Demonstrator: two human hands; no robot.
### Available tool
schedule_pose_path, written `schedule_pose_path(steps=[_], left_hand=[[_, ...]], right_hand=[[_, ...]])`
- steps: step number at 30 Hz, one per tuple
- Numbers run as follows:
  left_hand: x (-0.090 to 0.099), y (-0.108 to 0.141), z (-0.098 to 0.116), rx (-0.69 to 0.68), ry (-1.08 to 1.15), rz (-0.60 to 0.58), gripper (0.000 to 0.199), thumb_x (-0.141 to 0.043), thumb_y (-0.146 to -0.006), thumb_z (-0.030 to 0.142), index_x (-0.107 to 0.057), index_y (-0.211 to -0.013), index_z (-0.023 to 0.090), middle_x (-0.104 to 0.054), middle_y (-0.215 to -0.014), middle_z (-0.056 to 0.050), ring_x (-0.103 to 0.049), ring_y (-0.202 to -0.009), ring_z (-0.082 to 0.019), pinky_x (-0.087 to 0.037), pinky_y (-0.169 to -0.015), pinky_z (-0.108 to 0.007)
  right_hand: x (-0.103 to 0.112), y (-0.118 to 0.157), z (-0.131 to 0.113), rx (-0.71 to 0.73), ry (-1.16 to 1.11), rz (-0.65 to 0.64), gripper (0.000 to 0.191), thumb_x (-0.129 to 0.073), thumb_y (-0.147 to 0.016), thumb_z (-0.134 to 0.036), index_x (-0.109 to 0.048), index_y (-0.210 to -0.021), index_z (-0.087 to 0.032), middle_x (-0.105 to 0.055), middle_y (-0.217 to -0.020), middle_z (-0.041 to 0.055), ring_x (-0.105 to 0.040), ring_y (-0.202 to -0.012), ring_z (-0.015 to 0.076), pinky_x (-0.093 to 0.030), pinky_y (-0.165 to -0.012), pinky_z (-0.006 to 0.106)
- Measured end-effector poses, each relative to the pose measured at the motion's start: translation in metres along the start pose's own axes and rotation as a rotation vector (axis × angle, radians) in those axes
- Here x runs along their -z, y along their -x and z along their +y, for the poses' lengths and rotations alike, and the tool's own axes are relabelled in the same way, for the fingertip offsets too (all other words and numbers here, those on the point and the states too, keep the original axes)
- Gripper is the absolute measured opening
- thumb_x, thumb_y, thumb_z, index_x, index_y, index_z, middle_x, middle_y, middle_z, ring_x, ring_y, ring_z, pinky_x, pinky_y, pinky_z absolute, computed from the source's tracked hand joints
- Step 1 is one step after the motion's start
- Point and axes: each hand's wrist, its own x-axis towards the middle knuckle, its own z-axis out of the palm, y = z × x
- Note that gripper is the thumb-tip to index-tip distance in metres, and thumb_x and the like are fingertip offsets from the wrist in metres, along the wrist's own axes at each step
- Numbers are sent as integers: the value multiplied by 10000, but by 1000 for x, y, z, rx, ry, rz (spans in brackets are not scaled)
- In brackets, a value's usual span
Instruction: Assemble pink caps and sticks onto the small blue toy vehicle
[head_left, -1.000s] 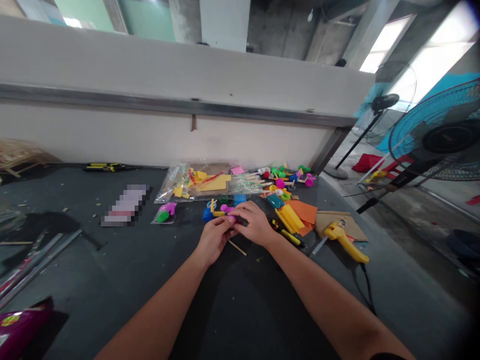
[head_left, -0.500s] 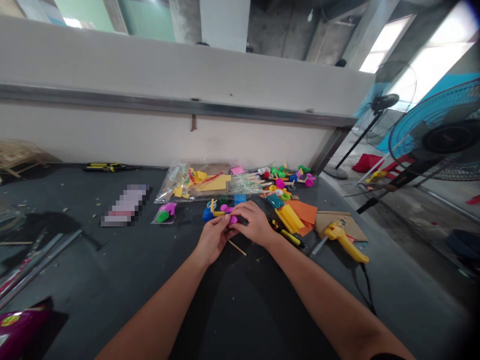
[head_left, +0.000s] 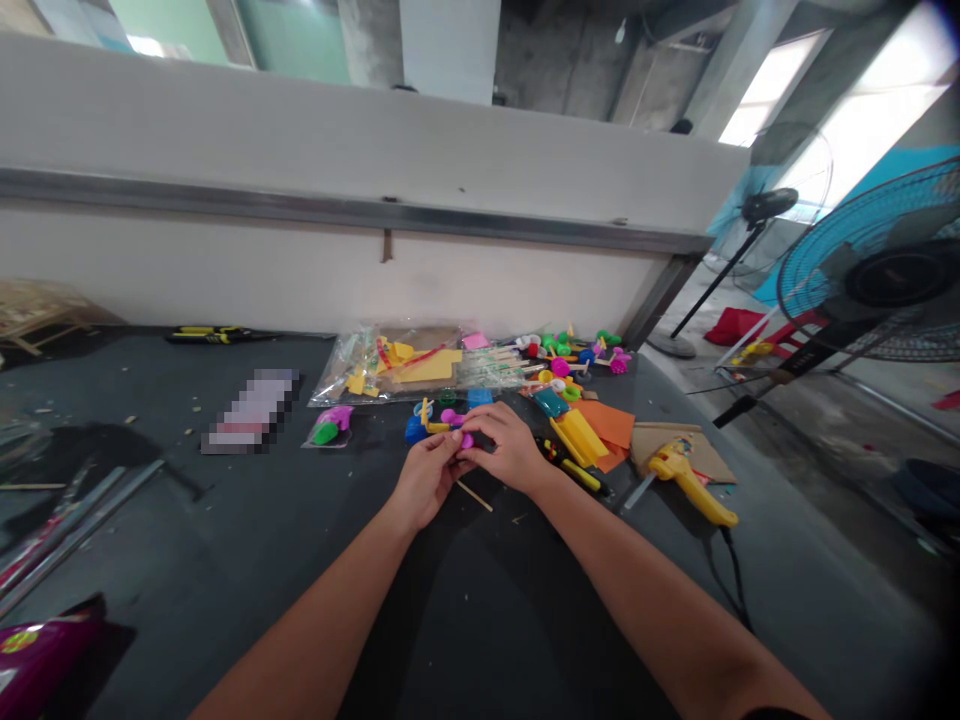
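Fingertips of my left hand (head_left: 429, 472) and my right hand (head_left: 508, 446) meet around a small purple plastic piece (head_left: 467, 440), both closed on it; most of it is hidden by the fingers. Just beyond them lie a blue bottle cap (head_left: 415, 431), a yellow piece (head_left: 435, 426) and another purple piece (head_left: 448, 415); whether these join what I hold, I cannot tell. A thin wooden stick (head_left: 475, 495) rests on the dark table under my hands. Left of them sits a small plastic bag (head_left: 328, 428) with purple and green pieces.
A yellow glue gun (head_left: 694, 485) with a black cord lies at right by orange sheets (head_left: 611, 428) and a yellow-handled cutter (head_left: 585, 477). Behind are a clear bag (head_left: 405, 365) of craft parts and several coloured caps (head_left: 562, 368). A screwdriver (head_left: 214, 335) lies far left.
My fingers have shifted very slightly around the purple piece. Everything else looks the same.
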Motion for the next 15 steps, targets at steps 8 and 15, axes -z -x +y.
schedule_pose_path(steps=[8,15], left_hand=[[0,0,0,2,20,-3,188,-755,-669,253,-676,-751,103,-649,-685,-18,-588,-608,-83,-543,-672,-252],[0,0,0,-3,12,10,196,-768,-651,244,-678,-754,105,-656,-696,-26,-605,-644,-96,-540,-659,-233]], right_hand=[[2,0,-2,10,3,-8,209,-645,-790,-298,-649,-997,-262,-627,-1035,39,-550,-988,198,-449,-891,365],[2,-1,-3,11,-12,-17,278,-666,-766,-304,-628,-1035,-247,-619,-1067,47,-545,-1005,200,-440,-906,363]])
